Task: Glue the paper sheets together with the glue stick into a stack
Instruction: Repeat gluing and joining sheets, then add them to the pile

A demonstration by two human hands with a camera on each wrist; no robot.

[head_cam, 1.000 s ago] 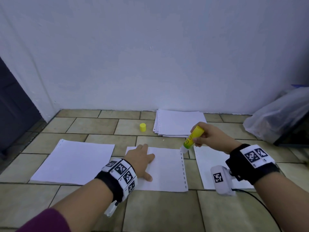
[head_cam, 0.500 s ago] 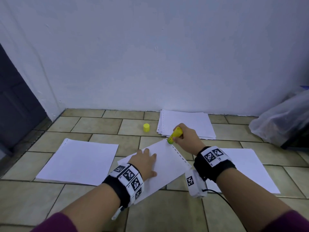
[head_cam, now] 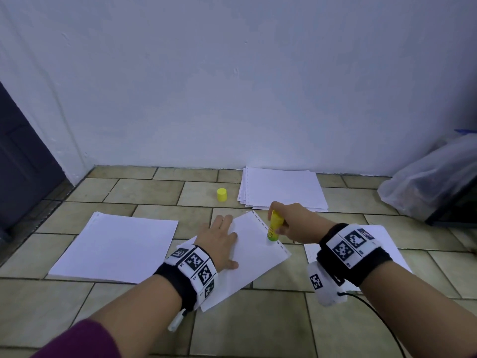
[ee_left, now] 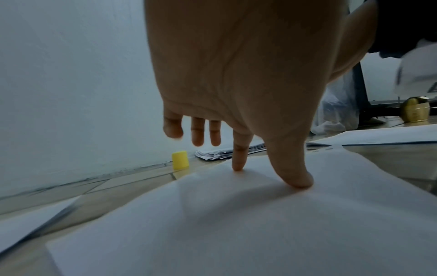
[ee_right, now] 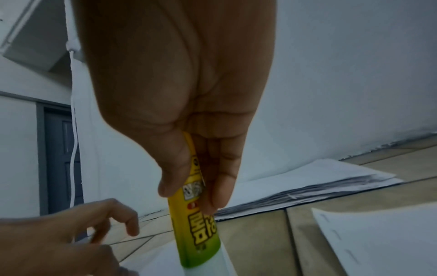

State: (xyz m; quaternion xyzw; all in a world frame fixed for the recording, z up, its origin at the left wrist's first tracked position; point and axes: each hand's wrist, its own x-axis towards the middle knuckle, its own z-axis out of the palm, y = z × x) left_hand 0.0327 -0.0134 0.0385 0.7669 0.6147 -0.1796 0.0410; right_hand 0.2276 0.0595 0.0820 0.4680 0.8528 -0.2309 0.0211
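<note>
A white sheet [head_cam: 255, 254] with a perforated right edge lies skewed on the tiled floor in front of me. My left hand [head_cam: 219, 241] rests flat on its left part, thumb and index finger [ee_left: 237, 164] pressing the paper [ee_left: 260, 224]. My right hand [head_cam: 291, 223] grips a yellow-green glue stick [head_cam: 274, 226], tip down on the sheet's perforated edge. In the right wrist view thumb and fingers pinch the glue stick [ee_right: 198, 220]. A paper stack [head_cam: 281, 188] lies by the wall, another white sheet [head_cam: 116, 246] at the left, another sheet [head_cam: 382, 244] under my right wrist.
The yellow glue cap [head_cam: 221, 194] stands on the floor left of the far stack. A clear plastic bag [head_cam: 426, 182] slumps at the right by dark furniture. A dark door [head_cam: 20, 161] is at the left. A cable [head_cam: 379, 321] trails from my right wrist.
The sheet has turned counter-clockwise under my left hand. My right hand came left with the glue stick to the sheet's top corner, then slid down along the perforated edge.
</note>
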